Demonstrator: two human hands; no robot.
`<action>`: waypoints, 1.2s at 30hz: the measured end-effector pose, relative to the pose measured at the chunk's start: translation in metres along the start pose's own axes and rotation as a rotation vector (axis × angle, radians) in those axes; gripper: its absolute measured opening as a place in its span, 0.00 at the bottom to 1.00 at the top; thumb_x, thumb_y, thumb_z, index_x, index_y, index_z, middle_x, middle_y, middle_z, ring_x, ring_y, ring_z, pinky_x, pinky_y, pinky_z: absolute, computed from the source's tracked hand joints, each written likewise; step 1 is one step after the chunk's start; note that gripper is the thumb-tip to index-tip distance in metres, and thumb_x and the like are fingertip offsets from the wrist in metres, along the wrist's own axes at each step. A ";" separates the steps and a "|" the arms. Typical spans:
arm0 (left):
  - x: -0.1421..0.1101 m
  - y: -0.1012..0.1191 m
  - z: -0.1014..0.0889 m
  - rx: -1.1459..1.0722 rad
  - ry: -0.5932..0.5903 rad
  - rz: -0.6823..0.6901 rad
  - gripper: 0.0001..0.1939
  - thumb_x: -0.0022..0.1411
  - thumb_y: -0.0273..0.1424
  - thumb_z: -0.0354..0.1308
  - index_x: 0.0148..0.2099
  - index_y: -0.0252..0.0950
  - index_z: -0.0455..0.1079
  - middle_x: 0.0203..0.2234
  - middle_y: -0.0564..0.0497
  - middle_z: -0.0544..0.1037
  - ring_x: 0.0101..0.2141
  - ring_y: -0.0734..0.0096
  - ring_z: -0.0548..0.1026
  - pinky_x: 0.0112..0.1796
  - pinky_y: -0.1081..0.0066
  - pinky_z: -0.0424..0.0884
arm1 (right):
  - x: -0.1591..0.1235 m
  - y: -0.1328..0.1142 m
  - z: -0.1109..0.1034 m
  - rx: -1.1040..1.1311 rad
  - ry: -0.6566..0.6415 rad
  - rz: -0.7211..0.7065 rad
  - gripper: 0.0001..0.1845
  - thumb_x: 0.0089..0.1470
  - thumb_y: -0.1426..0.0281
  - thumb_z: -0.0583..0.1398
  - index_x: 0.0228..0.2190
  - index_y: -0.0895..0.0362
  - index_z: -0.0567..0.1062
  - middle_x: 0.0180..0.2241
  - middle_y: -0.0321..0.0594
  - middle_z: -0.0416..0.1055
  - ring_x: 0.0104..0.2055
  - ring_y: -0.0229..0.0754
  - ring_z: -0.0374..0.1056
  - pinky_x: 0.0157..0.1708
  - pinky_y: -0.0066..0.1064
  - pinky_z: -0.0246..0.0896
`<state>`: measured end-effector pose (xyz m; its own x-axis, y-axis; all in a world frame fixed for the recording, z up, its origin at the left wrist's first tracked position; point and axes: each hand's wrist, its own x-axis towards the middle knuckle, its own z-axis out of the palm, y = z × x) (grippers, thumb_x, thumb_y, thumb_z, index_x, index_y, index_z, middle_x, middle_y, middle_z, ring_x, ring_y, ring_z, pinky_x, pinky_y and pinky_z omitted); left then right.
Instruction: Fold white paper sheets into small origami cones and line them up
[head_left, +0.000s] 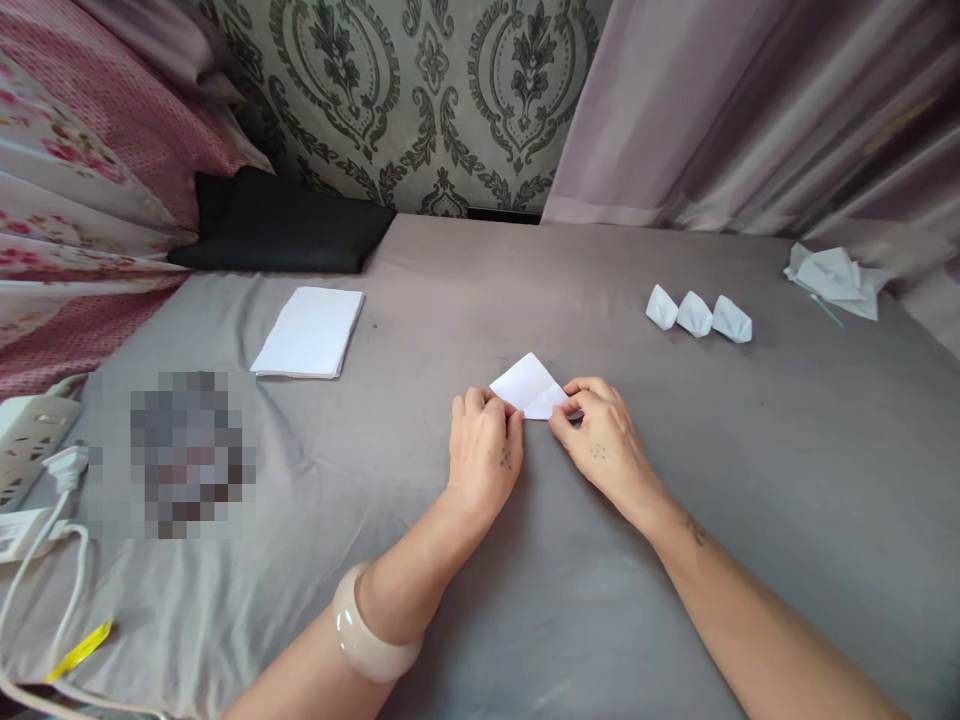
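Note:
A small folded sheet of white paper [531, 388] lies on the grey cloth in front of me, one corner pointing away. My left hand [486, 440] pinches its left corner, with the fingers curled and partly hidden behind the hand. At the right corner, my right hand [598, 425] grips the paper between thumb and fingers. A stack of white paper sheets [309, 332] rests to the left. Three small folded paper shapes [694, 314] sit in a row to the right, apart from both hands.
Crumpled white paper [838, 280] and a thin pale stick [828, 311] lie at the far right. A folded black cloth [285, 225] is at the back left. White power strips [30, 440] with cables and a yellow strip [81, 650] are at the left edge, near a blurred patch.

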<state>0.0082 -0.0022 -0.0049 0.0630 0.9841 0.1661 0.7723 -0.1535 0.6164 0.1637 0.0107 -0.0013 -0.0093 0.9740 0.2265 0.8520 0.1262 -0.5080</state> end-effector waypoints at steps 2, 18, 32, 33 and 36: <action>0.000 0.001 -0.001 -0.006 -0.014 -0.012 0.09 0.64 0.30 0.51 0.36 0.34 0.71 0.38 0.43 0.68 0.39 0.60 0.64 0.42 0.61 0.67 | 0.000 0.000 0.000 -0.005 -0.006 0.006 0.09 0.50 0.72 0.57 0.20 0.55 0.68 0.40 0.45 0.70 0.42 0.48 0.65 0.42 0.40 0.62; 0.002 0.000 0.000 0.001 -0.004 0.011 0.09 0.64 0.31 0.51 0.34 0.35 0.70 0.36 0.43 0.69 0.37 0.60 0.63 0.40 0.60 0.66 | 0.001 -0.001 0.001 -0.005 -0.003 0.006 0.07 0.49 0.72 0.56 0.21 0.54 0.67 0.39 0.46 0.69 0.42 0.49 0.65 0.42 0.41 0.62; 0.006 0.002 -0.002 -0.038 -0.020 -0.056 0.07 0.61 0.30 0.54 0.31 0.36 0.69 0.35 0.45 0.69 0.38 0.61 0.64 0.39 0.63 0.67 | 0.001 -0.001 0.002 0.017 0.005 -0.005 0.07 0.49 0.72 0.57 0.21 0.55 0.67 0.38 0.46 0.70 0.42 0.50 0.66 0.42 0.41 0.63; 0.006 0.002 -0.001 -0.037 -0.017 -0.055 0.07 0.61 0.30 0.54 0.31 0.36 0.69 0.35 0.45 0.69 0.38 0.61 0.65 0.39 0.63 0.67 | 0.001 -0.001 0.002 0.020 0.005 -0.003 0.07 0.49 0.72 0.57 0.21 0.55 0.67 0.38 0.46 0.70 0.42 0.49 0.66 0.42 0.41 0.63; 0.007 0.001 -0.001 -0.018 -0.017 -0.048 0.06 0.61 0.30 0.54 0.32 0.36 0.69 0.35 0.45 0.69 0.38 0.61 0.65 0.39 0.62 0.66 | 0.001 -0.002 0.002 0.023 0.005 0.018 0.07 0.48 0.72 0.57 0.21 0.55 0.67 0.38 0.46 0.70 0.42 0.50 0.66 0.43 0.42 0.63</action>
<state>0.0084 0.0042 -0.0025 0.0370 0.9918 0.1226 0.7633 -0.1072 0.6370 0.1614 0.0119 -0.0016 0.0091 0.9751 0.2214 0.8397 0.1128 -0.5312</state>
